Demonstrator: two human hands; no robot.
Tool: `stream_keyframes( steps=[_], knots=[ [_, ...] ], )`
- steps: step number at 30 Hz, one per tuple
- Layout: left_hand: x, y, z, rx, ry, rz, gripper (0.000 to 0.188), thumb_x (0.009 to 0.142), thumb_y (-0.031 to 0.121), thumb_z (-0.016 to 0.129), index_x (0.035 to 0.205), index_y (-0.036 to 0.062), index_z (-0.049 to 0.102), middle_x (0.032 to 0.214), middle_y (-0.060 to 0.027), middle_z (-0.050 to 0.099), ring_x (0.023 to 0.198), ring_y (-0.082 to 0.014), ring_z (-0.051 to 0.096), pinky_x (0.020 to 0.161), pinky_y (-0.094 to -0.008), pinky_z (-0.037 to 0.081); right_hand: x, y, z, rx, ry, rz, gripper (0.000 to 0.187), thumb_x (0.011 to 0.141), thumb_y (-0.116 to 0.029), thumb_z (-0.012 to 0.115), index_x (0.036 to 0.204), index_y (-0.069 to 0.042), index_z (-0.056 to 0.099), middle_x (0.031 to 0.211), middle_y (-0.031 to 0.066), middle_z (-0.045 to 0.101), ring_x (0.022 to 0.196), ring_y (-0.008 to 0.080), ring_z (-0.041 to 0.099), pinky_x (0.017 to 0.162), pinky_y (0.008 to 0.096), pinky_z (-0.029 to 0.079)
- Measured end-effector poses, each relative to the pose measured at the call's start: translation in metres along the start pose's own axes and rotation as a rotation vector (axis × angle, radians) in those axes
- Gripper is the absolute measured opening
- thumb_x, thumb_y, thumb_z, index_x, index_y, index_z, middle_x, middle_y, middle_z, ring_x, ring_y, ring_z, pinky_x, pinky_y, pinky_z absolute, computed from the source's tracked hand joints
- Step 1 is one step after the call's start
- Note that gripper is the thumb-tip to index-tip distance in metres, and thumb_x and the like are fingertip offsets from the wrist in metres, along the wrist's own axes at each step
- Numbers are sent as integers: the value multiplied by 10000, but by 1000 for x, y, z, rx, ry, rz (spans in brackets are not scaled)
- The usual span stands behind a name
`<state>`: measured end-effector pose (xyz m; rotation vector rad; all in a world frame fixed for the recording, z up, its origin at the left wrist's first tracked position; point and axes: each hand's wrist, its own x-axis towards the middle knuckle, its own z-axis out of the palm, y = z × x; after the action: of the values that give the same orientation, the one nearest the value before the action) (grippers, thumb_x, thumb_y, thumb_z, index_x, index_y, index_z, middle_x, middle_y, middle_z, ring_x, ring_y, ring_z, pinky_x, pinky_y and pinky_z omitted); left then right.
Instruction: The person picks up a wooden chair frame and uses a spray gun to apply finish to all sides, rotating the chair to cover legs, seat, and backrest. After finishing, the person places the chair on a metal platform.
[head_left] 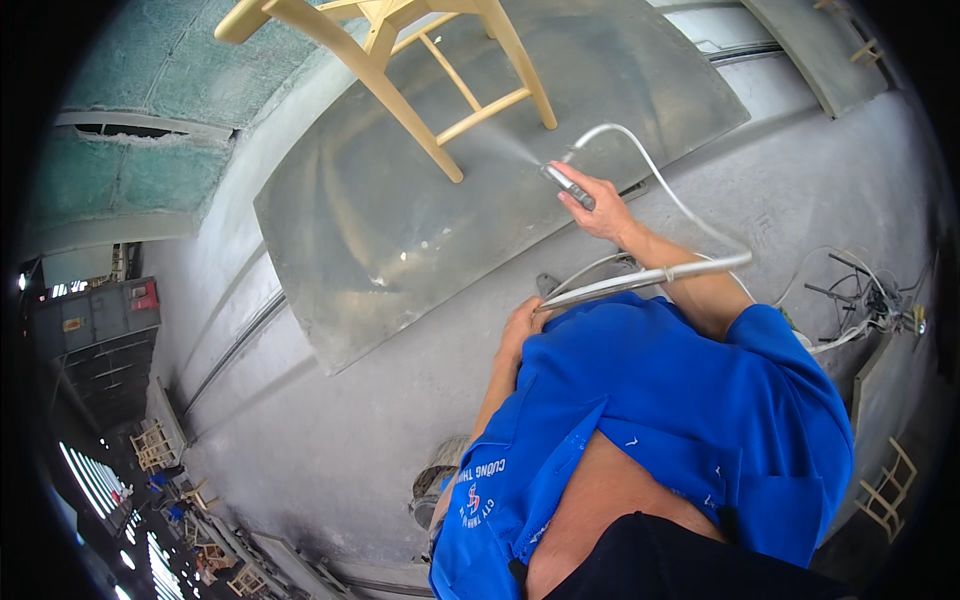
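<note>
Silver sprayer (570, 186) in outstretched right hand (604, 212).

The chair (402, 112) is pale yellow, the board (400, 215) grey with tan smears, the spray gun (569, 185) silver, hose (715, 265) white, shirt (640, 350) blue.

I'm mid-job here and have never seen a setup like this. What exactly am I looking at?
There is no robot: a person is working with two bare hands. The single picture comes from a wide fisheye camera on that person's head, looking down, so straight edges bend. The right hand holds a silver spray gun, with pale mist leaving it toward a light wooden chair on a large grey panel. The left hand is at a pale hose; its grip is hard to make out.
</note>
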<state>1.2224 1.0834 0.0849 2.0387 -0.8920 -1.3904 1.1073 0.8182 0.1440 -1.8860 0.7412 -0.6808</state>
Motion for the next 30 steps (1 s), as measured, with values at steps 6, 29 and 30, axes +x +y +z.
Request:
stream_keyframes(
  steps=[6,29,30],
  knots=[
    [0,8,7,-27,-26,181,181,944,197,695,1057,56,683,956,-193,718,906,-381,679,787,-449,515,-51,18,-24,-410,-103,150,641,944,-140,663,1540,-271,470,1179,219,691,1074,420,676,935,458,556],
    [0,41,-34,6,39,527,131,985,140,630,1020,25,683,838,-152,703,763,-255,658,709,-379,514,38,-189,-65,-1032,-187,-347,921,769,-31,731,1571,-339,399,1022,108,607,949,306,672,721,418,595],
    [-2,45,-35,2,29,537,138,986,141,619,1017,22,681,849,-154,707,774,-262,667,718,-381,518,38,-200,-70,-1043,-151,-368,938,758,-31,742,1577,-342,404,991,91,590,945,286,659,692,406,594]
  ],
)
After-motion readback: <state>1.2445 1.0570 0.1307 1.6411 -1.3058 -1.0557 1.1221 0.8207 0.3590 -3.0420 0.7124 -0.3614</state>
